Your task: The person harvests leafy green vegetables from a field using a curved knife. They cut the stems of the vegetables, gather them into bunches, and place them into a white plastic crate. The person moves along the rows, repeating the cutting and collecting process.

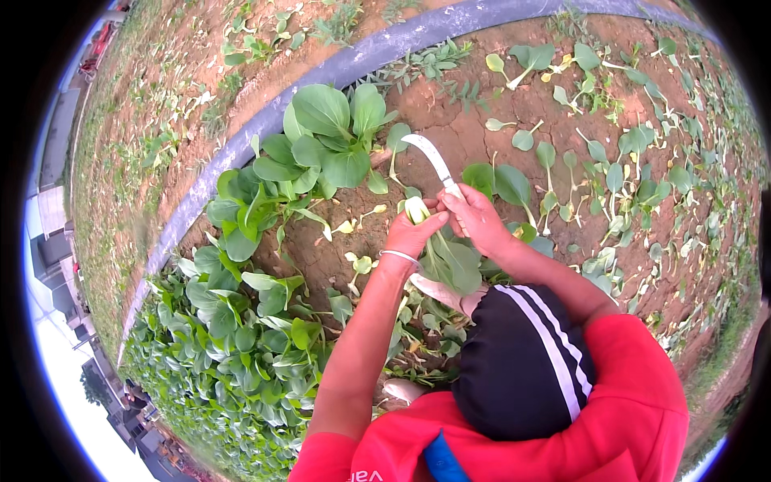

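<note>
My left hand [415,232] is closed around the base of a leafy green plant, like bok choy [417,209], its pale cut end pointing away from me and its leaves hanging back towards my knee. Close beside it on the right, my right hand [473,217] grips the pale handle of a curved knife [429,150]. The blade points up and to the left, clear of the plant. Fingers of my right hand reach to the stalks by my left thumb. Larger leafy plants [325,132] stand rooted just beyond my left hand.
A dense bed of leafy greens [241,361] fills the lower left. Loose leaves [614,178] lie scattered over brown soil on the right. A long dark flat hose or plastic strip [361,57] curves past the plants. My shoe [437,289] rests on the ground below my hands.
</note>
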The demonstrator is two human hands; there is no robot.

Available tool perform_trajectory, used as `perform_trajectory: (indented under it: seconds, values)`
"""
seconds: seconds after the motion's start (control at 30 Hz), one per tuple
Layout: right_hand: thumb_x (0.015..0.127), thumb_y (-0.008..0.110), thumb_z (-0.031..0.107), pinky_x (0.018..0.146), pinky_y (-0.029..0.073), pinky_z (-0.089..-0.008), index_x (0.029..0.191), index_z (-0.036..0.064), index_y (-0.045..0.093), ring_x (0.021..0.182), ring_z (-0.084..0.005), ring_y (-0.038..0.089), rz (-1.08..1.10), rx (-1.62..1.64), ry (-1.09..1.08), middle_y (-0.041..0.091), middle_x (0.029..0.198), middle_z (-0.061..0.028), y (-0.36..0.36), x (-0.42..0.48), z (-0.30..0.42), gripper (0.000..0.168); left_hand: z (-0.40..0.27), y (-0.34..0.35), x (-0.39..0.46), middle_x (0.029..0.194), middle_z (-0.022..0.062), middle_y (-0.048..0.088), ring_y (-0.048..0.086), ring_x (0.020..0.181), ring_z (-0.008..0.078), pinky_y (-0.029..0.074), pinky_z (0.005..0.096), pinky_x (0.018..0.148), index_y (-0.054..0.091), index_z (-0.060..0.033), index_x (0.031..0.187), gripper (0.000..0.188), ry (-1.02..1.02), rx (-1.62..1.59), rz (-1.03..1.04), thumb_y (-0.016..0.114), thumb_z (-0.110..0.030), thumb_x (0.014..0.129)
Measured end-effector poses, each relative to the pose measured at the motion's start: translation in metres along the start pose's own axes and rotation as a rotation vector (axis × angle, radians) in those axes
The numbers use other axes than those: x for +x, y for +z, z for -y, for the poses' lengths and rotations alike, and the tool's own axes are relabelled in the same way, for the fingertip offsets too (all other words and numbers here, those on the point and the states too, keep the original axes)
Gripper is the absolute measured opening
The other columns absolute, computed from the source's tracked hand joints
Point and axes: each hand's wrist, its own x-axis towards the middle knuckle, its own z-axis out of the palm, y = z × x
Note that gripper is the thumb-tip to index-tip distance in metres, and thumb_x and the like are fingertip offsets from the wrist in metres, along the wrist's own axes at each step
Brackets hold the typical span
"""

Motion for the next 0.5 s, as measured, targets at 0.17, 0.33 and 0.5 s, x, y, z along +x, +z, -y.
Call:
perform_trajectory:
  seconds: [0.17,0.33,0.5]
  values:
    - [0.09,0.057,0.03,0.053,0.041,-0.0341,0.093,-0.001,0.052,0.059,-0.0196,0.053,-0.173,-0.58,-0.109,0.055,0.072,-0.0106,-0.029,0.04,-0.04,0.031,-0.058,-0.017,0.037,0.111,0.0103,0.06,0.063,0.088,0.022,0.05,0.0364,0.076,0.061,-0.0055,0.109,0.044,0.111,1.345,0.059,0.074,-0.019,0.068]
    - [0.088,0.054,0.029,0.066,0.044,-0.0478,0.083,-0.002,0.048,0.076,-0.0418,0.057,-0.172,-0.96,-0.449,0.057,0.075,-0.0229,0.001,0.087,-0.061,0.032,-0.081,-0.051,0.082,0.143,0.0143,0.035,0.061,0.101,0.0288,0.051,0.0402,0.084,0.058,-0.0069,0.114,0.048,0.2,1.962,-0.085,0.07,-0.014,0.069]
    - [0.089,0.054,0.028,0.067,0.044,-0.048,0.085,0.0,0.047,0.076,-0.0411,0.056,-0.209,-1.058,-0.377,0.057,0.076,-0.0213,0.007,0.112,-0.067,0.029,-0.107,-0.063,0.086,0.147,0.0104,0.028,0.061,0.101,0.0283,0.051,0.0389,0.084,0.06,-0.001,0.108,0.04,-0.101,2.009,-0.116,0.066,-0.006,0.069]
